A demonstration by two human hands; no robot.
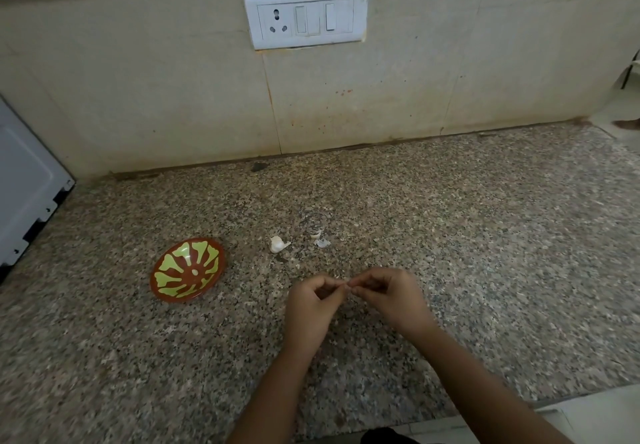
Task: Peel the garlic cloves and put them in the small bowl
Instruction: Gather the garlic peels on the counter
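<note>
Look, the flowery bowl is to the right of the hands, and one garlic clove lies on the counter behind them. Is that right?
No. The head view shows the bowl left of the left hand and right hand, not right. The garlic clove does lie on the counter beyond them.

The desk [450,235] is speckled polished stone, the bowl [207,253] on it glossy, the clove [277,244] right of the bowl papery-skinned, the socket plate [304,15] above the bowl smooth white plastic.
</note>
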